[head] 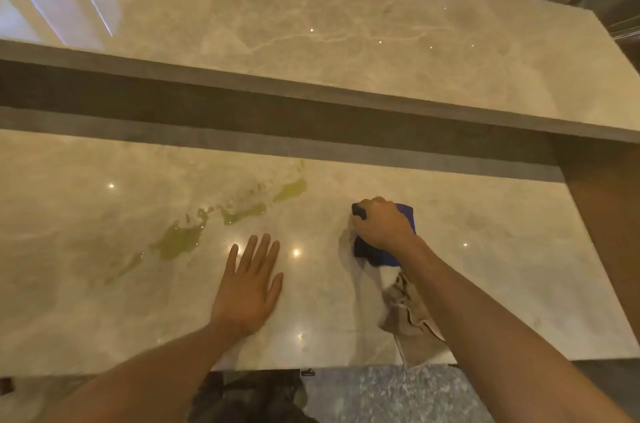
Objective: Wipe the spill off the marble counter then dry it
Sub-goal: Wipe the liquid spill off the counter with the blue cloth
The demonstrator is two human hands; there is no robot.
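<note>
Two hands on my marble desk.
My right hand grips a blue cloth; my left hand lies spread flat near the yellowish spill.

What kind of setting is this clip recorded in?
Probably a home kitchen or bar: a polished marble counter with a raised upper ledge, a yellowish spill, and a blue cloth under the right hand.

My right hand grips a blue cloth on the counter; left hand lies flat. The spill, perhaps oil, sits at ten o'clock.
</note>
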